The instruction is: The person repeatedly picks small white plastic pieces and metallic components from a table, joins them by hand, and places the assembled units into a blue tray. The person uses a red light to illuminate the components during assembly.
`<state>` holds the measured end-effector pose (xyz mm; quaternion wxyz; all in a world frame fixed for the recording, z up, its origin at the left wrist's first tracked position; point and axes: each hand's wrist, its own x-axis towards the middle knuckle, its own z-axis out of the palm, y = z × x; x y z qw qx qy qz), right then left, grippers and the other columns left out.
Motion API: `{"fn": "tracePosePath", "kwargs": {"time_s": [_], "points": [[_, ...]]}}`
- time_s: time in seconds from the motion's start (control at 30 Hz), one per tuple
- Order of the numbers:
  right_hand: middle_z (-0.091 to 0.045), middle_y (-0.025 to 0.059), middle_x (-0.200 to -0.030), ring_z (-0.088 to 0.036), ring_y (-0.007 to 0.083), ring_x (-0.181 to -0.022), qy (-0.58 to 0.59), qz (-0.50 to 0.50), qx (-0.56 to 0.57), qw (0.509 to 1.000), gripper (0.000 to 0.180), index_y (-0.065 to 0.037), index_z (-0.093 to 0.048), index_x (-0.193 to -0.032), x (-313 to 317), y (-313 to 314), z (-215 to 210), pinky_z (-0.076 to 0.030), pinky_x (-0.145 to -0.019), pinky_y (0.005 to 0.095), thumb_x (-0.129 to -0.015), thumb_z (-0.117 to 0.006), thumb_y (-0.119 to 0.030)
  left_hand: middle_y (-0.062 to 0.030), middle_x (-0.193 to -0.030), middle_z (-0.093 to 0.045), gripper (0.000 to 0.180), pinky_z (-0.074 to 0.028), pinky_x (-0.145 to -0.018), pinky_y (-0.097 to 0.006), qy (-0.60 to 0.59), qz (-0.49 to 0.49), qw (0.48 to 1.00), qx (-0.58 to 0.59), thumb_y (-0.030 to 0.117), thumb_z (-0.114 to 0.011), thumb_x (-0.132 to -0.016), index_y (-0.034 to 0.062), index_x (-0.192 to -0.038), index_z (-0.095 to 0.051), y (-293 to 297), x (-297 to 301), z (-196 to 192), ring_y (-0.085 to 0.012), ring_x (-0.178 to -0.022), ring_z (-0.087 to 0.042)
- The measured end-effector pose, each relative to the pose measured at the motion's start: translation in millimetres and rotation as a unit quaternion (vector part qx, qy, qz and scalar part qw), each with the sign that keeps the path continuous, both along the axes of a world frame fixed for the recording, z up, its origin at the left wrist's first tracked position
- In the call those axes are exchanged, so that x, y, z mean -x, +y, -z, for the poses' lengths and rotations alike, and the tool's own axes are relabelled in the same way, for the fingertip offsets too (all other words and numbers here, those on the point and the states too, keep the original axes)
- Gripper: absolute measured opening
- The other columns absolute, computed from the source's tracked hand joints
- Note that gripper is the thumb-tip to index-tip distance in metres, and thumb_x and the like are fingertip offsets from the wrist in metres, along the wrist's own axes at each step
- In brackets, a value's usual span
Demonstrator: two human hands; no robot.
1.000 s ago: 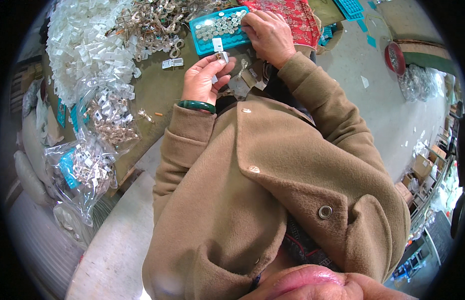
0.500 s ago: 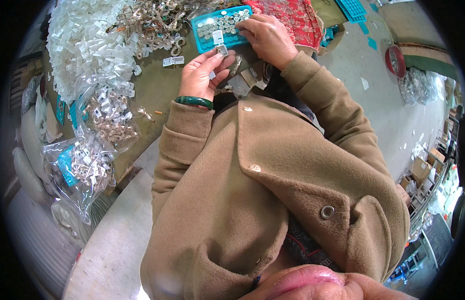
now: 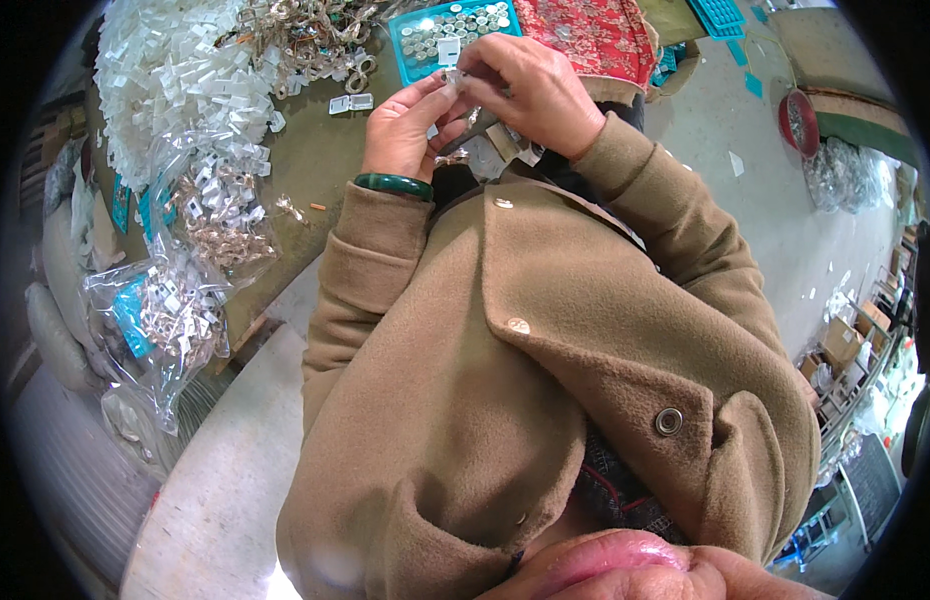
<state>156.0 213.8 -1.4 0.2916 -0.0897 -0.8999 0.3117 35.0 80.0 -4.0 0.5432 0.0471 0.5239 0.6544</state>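
My left hand [image 3: 405,130], a green bangle at its wrist, pinches a small white hinged plastic box [image 3: 449,52] with its lid standing up. My right hand [image 3: 540,90] meets it there, thumb and fingers closed at the box's open part. Whatever those right fingertips grip is hidden. Just beyond both hands lies a teal tray [image 3: 415,70] with many small round silvery pieces [image 3: 457,22] in it. Another opened white box [image 3: 351,103] rests on the table left of my left hand.
A large heap of white plastic boxes [image 3: 175,80] covers the table's far left, beside tangled brownish bands [image 3: 310,35]. Clear bags [image 3: 175,310] of parts hang near the left edge. Red patterned cloth [image 3: 585,40] lies right of the tray. A red bowl [image 3: 797,123] stands farther right.
My right hand has left the round pieces in the tray and come down and left to the box in my left hand. The left hand has risen slightly.
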Motion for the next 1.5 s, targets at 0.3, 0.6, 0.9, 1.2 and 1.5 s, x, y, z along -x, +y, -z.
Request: {"fn": "tracePosePath", "kwargs": {"time_s": [0.3, 0.6, 0.9, 1.2, 1.5], "points": [[-0.063, 0.0063, -0.08, -0.062, 0.0267, -0.077, 0.055, 0.037, -0.028, 0.997, 0.009, -0.007, -0.064, -0.086, -4, -13, 18, -0.049, -0.069, 0.0377, -0.079, -0.069, -0.011, -0.0034, -0.101, -0.068, 0.032, -0.056, -0.069, -0.019, 0.043, 0.013, 0.999, 0.021, 0.008, -0.066, -0.089, 0.0022, -0.12, -0.061, -5, -3, 4, -0.0092, -0.085, -0.066], [-0.07, 0.0116, -0.087, -0.069, 0.0223, -0.079, 0.01, 0.013, 0.2, 0.98, 0.017, -0.004, -0.071, -0.1, -6, -10, 21, -0.055, -0.068, 0.0312, -0.085, -0.067, -0.011, -0.0047, -0.097, -0.07, 0.024, -0.054, -0.06, -0.017, 0.006, -0.037, 0.999, 0.026, 0.013, -0.065, -0.091, 0.0035, -0.113, -0.063, -4, -4, 15, -0.0081, -0.081, -0.067], [-0.061, 0.0088, -0.085, -0.063, 0.0296, -0.078, -0.043, 0.161, -0.076, 0.983, 0.013, -0.01, -0.058, -0.092, 16, 15, 22, -0.051, -0.067, 0.0398, -0.085, -0.066, -0.017, -0.0075, -0.098, -0.071, 0.017, -0.052, -0.051, -0.016, 0.012, -0.027, 0.999, 0.019, 0.018, -0.063, -0.093, 0.0056, -0.105, -0.063, -3, 2, 19, -0.0083, -0.08, -0.068], [-0.065, 0.0083, -0.091, -0.065, 0.0237, -0.084, 0.018, 0.075, 0.059, 0.995, 0.014, -0.006, -0.063, -0.097, 13, 9, 14, -0.053, -0.074, 0.0328, -0.084, -0.065, -0.004, -0.0068, -0.097, -0.071, 0.019, -0.053, -0.057, -0.017, 0.023, -0.057, 0.998, 0.008, 0.018, -0.064, -0.092, 0.0044, -0.106, -0.064, -6, -3, 5, -0.0096, -0.083, -0.068], [-0.065, 0.007, -0.091, -0.065, 0.0224, -0.084, 0.09, 0.029, 0.028, 0.995, 0.016, -0.004, -0.063, -0.098, 12, -13, 9, -0.054, -0.074, 0.0311, -0.083, -0.067, -0.002, -0.0044, -0.1, -0.069, 0.025, -0.055, -0.063, -0.018, 0.037, -0.044, 0.998, -0.016, 0.013, -0.066, -0.09, 0.0021, -0.113, -0.064, -7, -10, 1, -0.0091, -0.087, -0.067]]}}
